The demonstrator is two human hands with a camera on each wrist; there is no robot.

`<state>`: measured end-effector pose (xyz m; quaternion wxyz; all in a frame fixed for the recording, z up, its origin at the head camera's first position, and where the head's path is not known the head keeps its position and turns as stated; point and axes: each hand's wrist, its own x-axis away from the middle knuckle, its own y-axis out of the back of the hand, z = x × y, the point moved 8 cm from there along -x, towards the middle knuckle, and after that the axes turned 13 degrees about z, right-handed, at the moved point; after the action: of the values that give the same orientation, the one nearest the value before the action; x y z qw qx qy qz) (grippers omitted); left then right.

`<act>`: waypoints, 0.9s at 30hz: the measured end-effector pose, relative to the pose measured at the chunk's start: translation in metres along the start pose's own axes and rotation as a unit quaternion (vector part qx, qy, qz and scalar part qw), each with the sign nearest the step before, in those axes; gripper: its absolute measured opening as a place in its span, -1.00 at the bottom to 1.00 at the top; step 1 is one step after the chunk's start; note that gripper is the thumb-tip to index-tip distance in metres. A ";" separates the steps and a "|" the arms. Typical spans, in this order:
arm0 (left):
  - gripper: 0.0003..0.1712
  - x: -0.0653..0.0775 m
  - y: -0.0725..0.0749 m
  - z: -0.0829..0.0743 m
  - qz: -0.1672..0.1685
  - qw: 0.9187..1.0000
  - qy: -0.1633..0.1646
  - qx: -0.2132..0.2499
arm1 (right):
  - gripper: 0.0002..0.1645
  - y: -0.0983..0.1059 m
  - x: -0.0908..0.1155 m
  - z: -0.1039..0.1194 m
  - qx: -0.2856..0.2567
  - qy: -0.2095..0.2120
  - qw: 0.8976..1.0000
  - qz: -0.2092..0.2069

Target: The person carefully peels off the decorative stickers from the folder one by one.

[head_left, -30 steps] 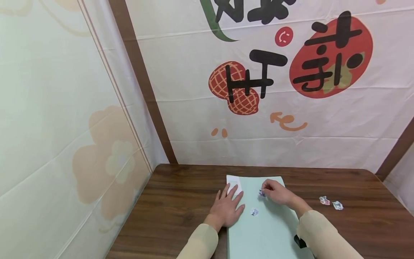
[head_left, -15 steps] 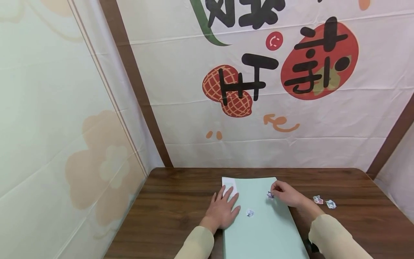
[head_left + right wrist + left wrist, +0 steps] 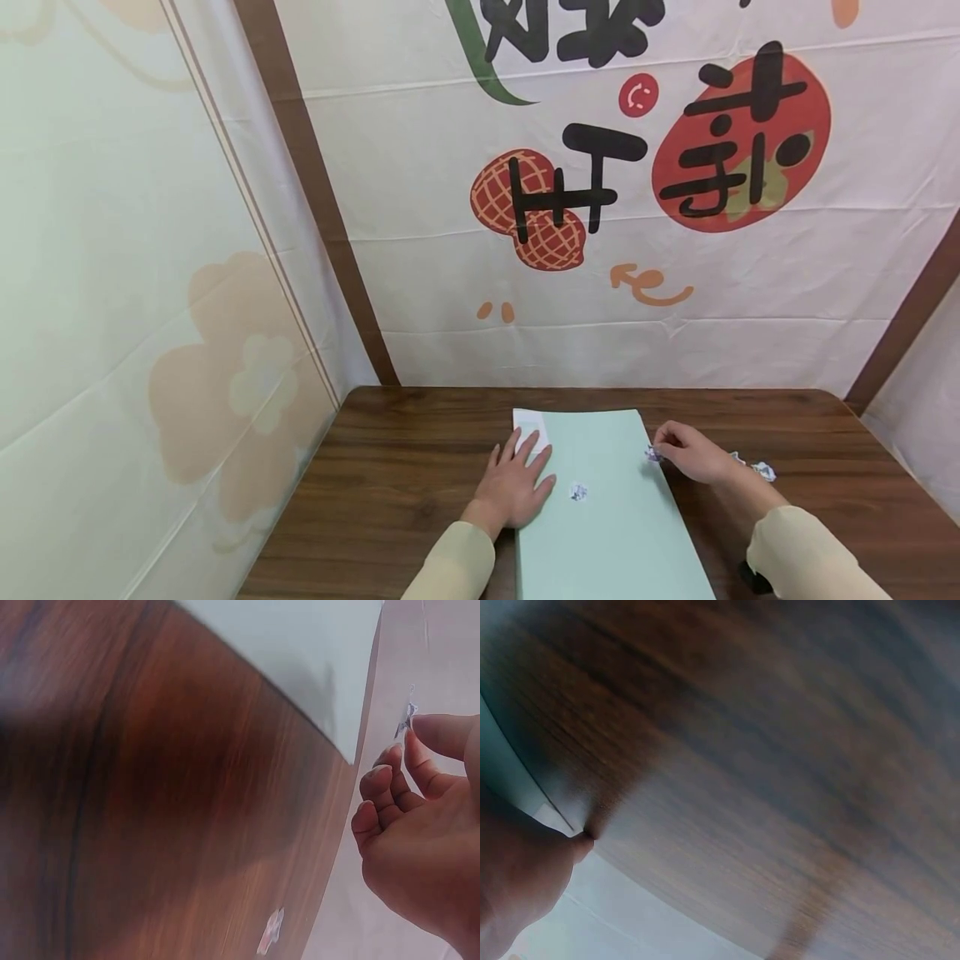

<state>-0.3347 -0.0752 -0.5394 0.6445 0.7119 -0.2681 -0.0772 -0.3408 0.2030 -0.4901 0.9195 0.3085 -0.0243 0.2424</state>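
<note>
one patterned scrap (image 3: 652, 455) is pinched in the curled right hand (image 3: 694, 452).

The head view looks forward and down from above and behind the grip of the right hand (image 3: 693, 452), far enough back to take in the table (image 3: 420, 467) and the printed cloth (image 3: 435, 275) beyond. The right wrist view sits close to the grip, sharing with the head view the pinched paper piece (image 3: 652, 454) and the pale green board (image 3: 592, 533). Left of the grip, the left wrist view hugs the left hand (image 3: 512, 492), facing mostly tabletop, which the head view also shows.
</note>
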 end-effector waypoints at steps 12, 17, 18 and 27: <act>-0.30 -0.001 -0.001 0.000 0.007 1.000 0.003 0.000 | -0.90 0.016 0.025 -0.020 0.020 0.013 1.000 0.003; -0.30 -0.001 -0.001 0.000 0.006 1.000 0.001 -0.002 | -0.90 0.025 0.035 -0.030 0.026 -0.002 1.000 -0.003; -0.30 -0.001 -0.001 0.000 0.006 1.000 0.000 -0.002 | -0.90 0.027 0.037 -0.031 0.027 -0.003 1.000 -0.003; -0.29 -0.003 -0.001 0.000 0.007 1.000 0.001 0.002 | -0.91 0.045 0.058 -0.052 0.054 -0.037 0.998 -0.021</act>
<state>-0.3367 -0.0742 -0.5409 0.6441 0.7110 -0.2727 -0.0716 -0.3163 0.2889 -0.4956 0.9051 0.3665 -0.0383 0.2122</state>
